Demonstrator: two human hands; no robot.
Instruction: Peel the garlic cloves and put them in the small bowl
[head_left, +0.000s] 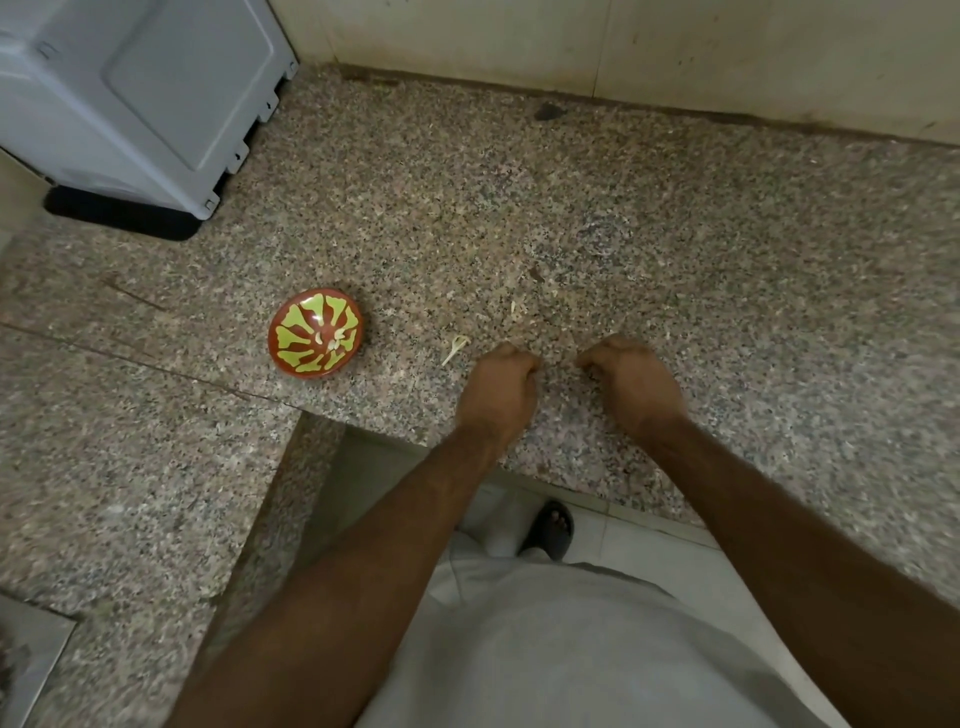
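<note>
Speckled granite counter (519, 208), tiled wall (623, 41)

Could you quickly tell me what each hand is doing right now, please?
Left hand: fingers curled; whether it holds anything cannot be told.
Right hand: fingers curled; its contents cannot be told either.

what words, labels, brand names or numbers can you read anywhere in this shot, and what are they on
There is no readable text anywhere.
Small bowl: only a red and yellow-green painted pattern, no lettering.
Grey appliance at the back left: plain panel, no label or brand visible.
Granite counter, wall and the person's grey clothing: no print or signs.
</note>
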